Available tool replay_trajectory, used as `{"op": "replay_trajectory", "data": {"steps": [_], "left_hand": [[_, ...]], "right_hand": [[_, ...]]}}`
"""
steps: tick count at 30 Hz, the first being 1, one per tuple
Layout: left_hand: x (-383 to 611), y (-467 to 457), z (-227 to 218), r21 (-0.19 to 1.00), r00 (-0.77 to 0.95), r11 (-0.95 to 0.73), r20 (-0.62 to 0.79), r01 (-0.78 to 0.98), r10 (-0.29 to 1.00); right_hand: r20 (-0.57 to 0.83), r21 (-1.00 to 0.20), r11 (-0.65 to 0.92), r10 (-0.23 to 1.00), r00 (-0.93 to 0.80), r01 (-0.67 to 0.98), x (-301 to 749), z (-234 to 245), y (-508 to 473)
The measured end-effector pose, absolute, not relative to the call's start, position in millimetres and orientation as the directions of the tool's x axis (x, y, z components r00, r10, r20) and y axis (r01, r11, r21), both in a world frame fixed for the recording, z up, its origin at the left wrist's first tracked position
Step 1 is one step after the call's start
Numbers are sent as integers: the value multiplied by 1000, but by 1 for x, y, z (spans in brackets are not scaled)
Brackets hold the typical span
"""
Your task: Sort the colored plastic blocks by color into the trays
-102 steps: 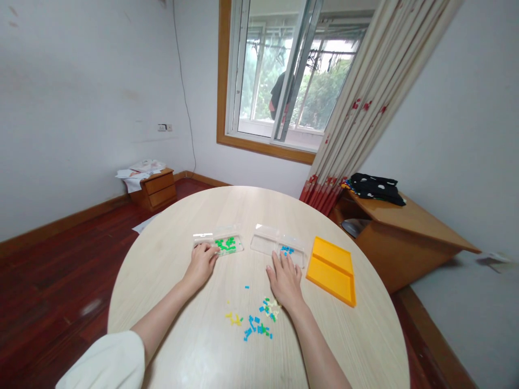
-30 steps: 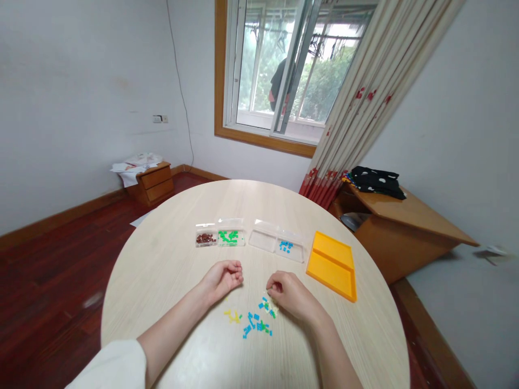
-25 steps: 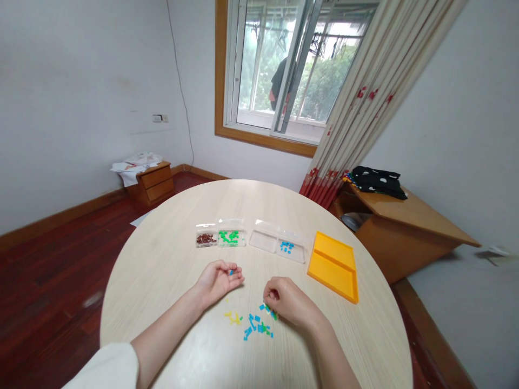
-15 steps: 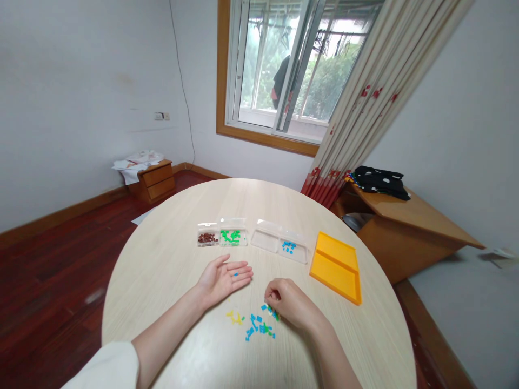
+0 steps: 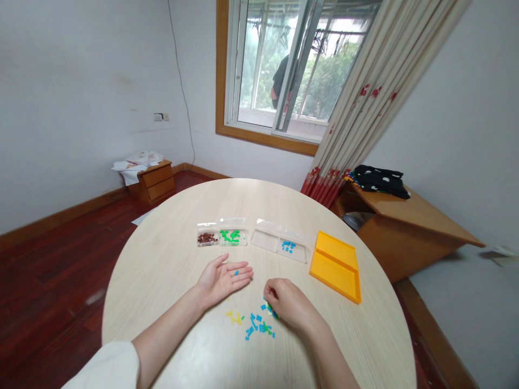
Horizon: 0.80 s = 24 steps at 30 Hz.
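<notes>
My left hand (image 5: pixel 222 280) lies palm up with its fingers stretched out flat. On those fingers rests one tiny blue piece (image 5: pixel 236 273). My right hand (image 5: pixel 286 299) is closed in a pinch above the edge of a loose pile of small blue pieces (image 5: pixel 259 319). What its fingertips hold, if anything, is too small and hidden to make out. Green pieces (image 5: pixel 266 328) are mixed into this pile, partly under the right hand. Left of it lie small yellow pieces (image 5: pixel 234 317).
Beyond my hands stand clear boxes with brown pieces (image 5: pixel 207 237), green pieces (image 5: pixel 230 236) and blue pieces (image 5: pixel 288 247). A yellow two-part tray (image 5: pixel 335 277) is at the right on the round table (image 5: pixel 178 243). A tilted wooden desk (image 5: pixel 389 243) stands behind.
My right hand has shifted very slightly to the left over the pile. My left hand keeps its place with the blue piece on it.
</notes>
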<state>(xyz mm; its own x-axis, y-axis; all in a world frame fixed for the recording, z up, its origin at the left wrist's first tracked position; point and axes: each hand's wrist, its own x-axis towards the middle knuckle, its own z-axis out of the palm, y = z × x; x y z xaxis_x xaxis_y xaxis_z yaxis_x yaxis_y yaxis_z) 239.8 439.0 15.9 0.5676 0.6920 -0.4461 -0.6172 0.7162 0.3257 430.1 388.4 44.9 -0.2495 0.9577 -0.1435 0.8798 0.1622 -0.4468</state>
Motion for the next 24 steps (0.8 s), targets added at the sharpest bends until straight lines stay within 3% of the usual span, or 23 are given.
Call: {"op": "replay_trajectory", "data": {"steps": [16, 20, 24], "left_hand": [[239, 439, 16, 333, 537, 696, -455, -637, 710], [239, 439, 16, 332, 554, 705, -447, -626, 702], [240, 437, 16, 325, 599, 732, -425, -599, 679]], "right_hand": [[-60, -452, 205, 964, -259, 868, 431, 37, 392], [122, -484, 267, 964, -238, 833, 429, 37, 395], [335, -598, 362, 923, -188, 715, 424, 38, 397]]}}
